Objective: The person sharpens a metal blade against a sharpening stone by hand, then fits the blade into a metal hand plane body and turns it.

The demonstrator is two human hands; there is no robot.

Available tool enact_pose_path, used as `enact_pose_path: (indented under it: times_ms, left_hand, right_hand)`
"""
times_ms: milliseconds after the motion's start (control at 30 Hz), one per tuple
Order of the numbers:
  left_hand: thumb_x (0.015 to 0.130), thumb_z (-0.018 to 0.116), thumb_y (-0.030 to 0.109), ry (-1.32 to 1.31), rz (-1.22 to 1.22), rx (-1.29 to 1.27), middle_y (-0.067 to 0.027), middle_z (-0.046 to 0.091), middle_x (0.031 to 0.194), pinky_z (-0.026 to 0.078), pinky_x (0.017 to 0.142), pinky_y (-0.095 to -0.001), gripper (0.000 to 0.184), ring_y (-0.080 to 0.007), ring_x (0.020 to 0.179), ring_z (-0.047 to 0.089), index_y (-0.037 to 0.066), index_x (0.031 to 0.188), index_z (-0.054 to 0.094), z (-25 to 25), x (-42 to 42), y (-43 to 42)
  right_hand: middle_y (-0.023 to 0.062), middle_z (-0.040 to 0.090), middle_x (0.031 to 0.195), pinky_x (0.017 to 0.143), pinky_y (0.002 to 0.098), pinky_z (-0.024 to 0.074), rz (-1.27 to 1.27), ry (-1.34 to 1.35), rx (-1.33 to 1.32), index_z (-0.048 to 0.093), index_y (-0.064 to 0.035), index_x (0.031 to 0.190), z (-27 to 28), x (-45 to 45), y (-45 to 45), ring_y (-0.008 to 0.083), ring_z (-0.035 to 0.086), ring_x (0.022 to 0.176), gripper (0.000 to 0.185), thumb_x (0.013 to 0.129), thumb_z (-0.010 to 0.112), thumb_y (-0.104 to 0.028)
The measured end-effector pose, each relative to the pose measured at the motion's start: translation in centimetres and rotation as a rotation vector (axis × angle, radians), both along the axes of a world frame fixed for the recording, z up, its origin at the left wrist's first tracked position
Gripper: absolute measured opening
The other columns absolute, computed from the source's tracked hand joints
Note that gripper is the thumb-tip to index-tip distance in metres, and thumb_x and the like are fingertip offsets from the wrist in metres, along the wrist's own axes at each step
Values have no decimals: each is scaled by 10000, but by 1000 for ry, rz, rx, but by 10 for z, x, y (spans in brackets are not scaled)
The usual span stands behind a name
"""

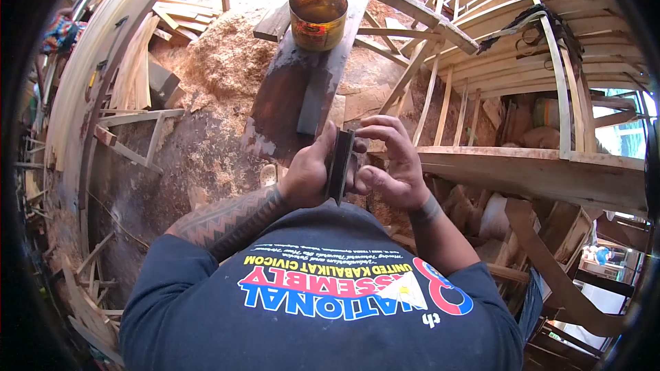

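Note:
Close in front of my chest, my left hand (pixel 307 173) grips a dark flat bar (pixel 338 165), seen nearly edge-on and upright; its kind cannot be made out. My right hand (pixel 397 167) is beside the bar's right side, its fingers curved and apart, the fingertips close to or touching it. Beyond my hands, a grey rectangular block (pixel 313 105), like a whetstone, lies on a wet, stained plank (pixel 275 99). Farther along the plank stands a round yellowish tin (pixel 317 19) with rusty marks.
Wood shavings (pixel 230 55) cover the ground left of the plank. A long curved timber (pixel 103 48) runs along the left. On the right rises a ribbed wooden frame (pixel 550 41) with a thick beam (pixel 522 175) below it. Several offcuts lie around.

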State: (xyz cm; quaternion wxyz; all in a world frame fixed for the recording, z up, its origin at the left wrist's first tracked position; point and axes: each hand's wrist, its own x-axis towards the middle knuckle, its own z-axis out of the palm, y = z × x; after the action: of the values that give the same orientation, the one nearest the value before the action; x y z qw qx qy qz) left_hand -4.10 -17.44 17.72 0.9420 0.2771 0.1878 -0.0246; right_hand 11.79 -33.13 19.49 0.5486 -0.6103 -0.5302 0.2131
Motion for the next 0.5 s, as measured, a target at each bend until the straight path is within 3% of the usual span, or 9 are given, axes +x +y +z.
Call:
enact_pose_path:
  times_ms: [33,133,167,233,333,433,500]
  left_hand:
    - [1142,309,745,-4,-13,64,-108,652,735,604,732,-421,817,-293,686,693,10,1162,665,-4,-1,-1]
    - [1144,278,744,-8,-43,238,-117,637,731,608,739,-425,836,-290,687,693,-2,1151,654,-11,-4,0]
    - [1145,268,743,-2,-51,281,-121,637,734,609,742,-427,841,-291,688,693,-4,1146,653,-10,-5,-1]
    - [1144,247,743,24,-52,368,-131,646,749,610,741,-431,855,-294,697,698,-10,1118,651,4,-6,-4]
    - [1199,239,639,-76,-78,423,-103,697,800,584,647,-305,740,-187,702,732,8,1196,627,-4,-9,-1]
    - [1191,247,658,-78,-89,431,-112,711,818,588,654,-311,766,-199,703,734,-4,1235,631,-5,-11,-1]
    - [1153,238,723,-64,-111,434,-124,651,769,610,711,-415,840,-279,717,727,-21,1229,620,0,-12,0]
  right_hand:
    - [216,619,1406,1144,453,485,-5,-36,20,721,-12,1325,5,-3,1,361,618,1338,528,921,863,-321]
    - [205,646,1354,1128,440,497,-18,-31,25,724,-12,1316,2,-4,0,354,636,1306,443,957,829,-250]
    - [190,663,1292,1091,433,517,-75,11,28,742,-11,1267,2,-9,2,344,655,1254,332,978,801,-165]
    - [190,663,1272,1067,434,527,-96,-57,13,752,-15,1237,1,-6,2,341,660,1227,295,970,806,-130]
    - [188,662,1252,1043,442,536,-119,-146,17,766,-29,1198,6,-5,2,349,660,1202,261,954,822,-102]
    - [189,661,1247,1036,450,537,-127,-227,34,770,-44,1179,13,-8,2,363,657,1196,248,944,833,-94]
    - [192,660,1250,1035,455,536,-126,-273,54,770,-50,1169,13,-10,3,373,654,1198,237,945,832,-93]
